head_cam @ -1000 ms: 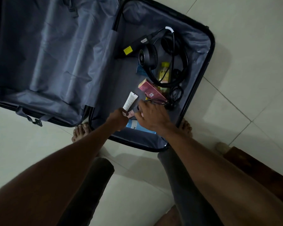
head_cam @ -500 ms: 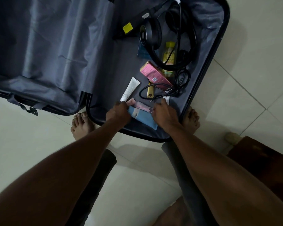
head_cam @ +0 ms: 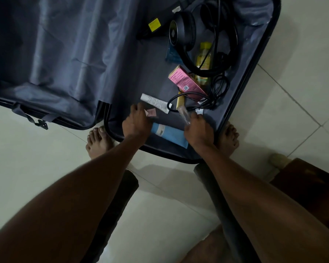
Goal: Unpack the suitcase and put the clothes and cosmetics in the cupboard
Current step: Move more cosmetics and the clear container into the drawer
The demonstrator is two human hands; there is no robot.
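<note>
The open suitcase (head_cam: 251,95) lies on the tiled floor, and its right half holds the cosmetics. My left hand (head_cam: 137,123) pinches a small pink packet (head_cam: 151,112) just below a white tube (head_cam: 154,101). My right hand (head_cam: 198,130) grips a slim clear item (head_cam: 184,114), which is blurred. Between the hands lies a light blue tube (head_cam: 169,134). Farther in are a pink box (head_cam: 186,82), a yellow stick (head_cam: 179,100) and a yellow bottle (head_cam: 203,57), the bottle partly under black headphones (head_cam: 182,31) and cables (head_cam: 215,92).
The suitcase's left half (head_cam: 55,54) is covered by grey lining with a buckle strap (head_cam: 40,123). My bare feet (head_cam: 99,143) stand against the suitcase's near edge. A dark wooden piece of furniture (head_cam: 311,188) is at the lower right.
My hands have drawn apart: the left now has the pink packet and the right has lifted a slim clear item. The white tube lies more sideways. The view has moved closer.
</note>
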